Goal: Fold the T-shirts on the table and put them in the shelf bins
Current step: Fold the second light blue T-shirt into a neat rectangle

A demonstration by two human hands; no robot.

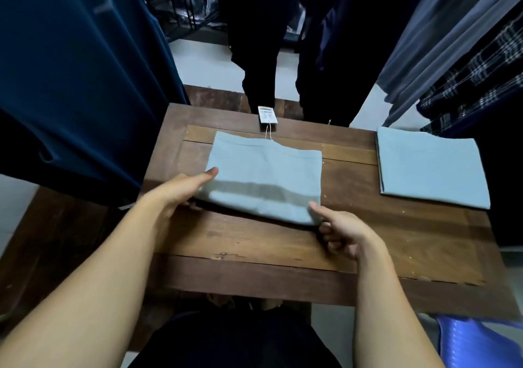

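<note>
T-shirt [264, 169], pale blue, lies mid-bench [254, 243] with its tag [267, 113] at the far edge. The left hand [181, 190] pinches the near-left corner, the right hand [336, 230] the near-right, and the near edge is lifted and blurred. To fold well, both corners should travel together, level, and land square on the far edge. A folded shirt [430, 166] rests well apart at right.

Both bare forearms stretched forward. Left hand [181, 190] lay palm-down, thumb extended, fingers tucked out of sight. Right hand [341, 230] pinched with thumb on top, remaining fingers curled underneath.
</note>
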